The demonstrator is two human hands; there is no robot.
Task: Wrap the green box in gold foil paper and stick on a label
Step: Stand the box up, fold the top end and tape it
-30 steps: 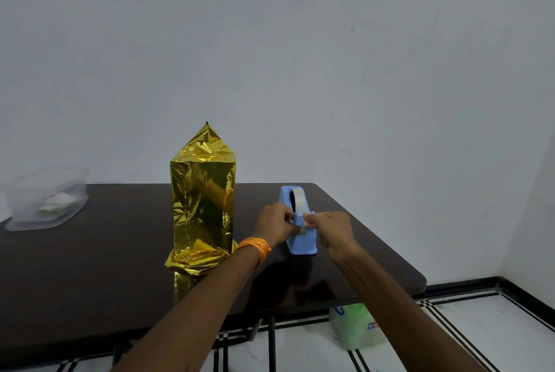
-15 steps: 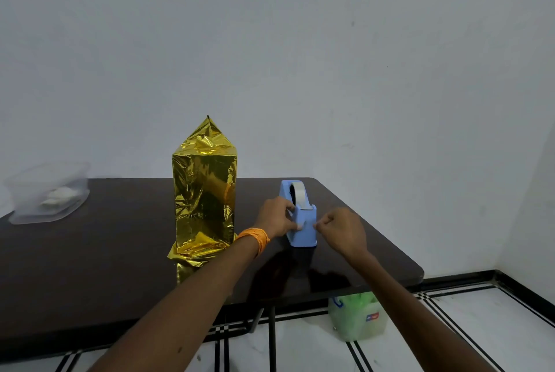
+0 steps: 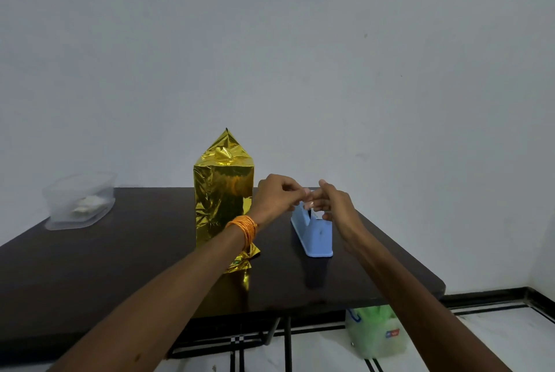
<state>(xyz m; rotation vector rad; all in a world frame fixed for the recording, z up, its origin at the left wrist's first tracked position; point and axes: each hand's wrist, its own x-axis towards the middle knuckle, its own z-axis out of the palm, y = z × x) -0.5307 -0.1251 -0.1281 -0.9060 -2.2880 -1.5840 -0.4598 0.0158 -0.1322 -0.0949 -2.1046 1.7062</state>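
The box wrapped in gold foil stands upright on the dark table, its top folded into a peak and loose foil crumpled at its base. To its right sits a light blue tape dispenser. My left hand, with orange threads at the wrist, and my right hand meet just above the dispenser. Their fingertips pinch a small piece of clear tape between them. No label is visible.
A clear plastic container with something white inside sits at the table's back left. A green plastic bag rests on the tiled floor under the table's right edge. A white wall stands behind.
Both hands have lifted from the dispenser's cutter to above it, drawing a piece of tape with them. The camera view has shifted slightly.
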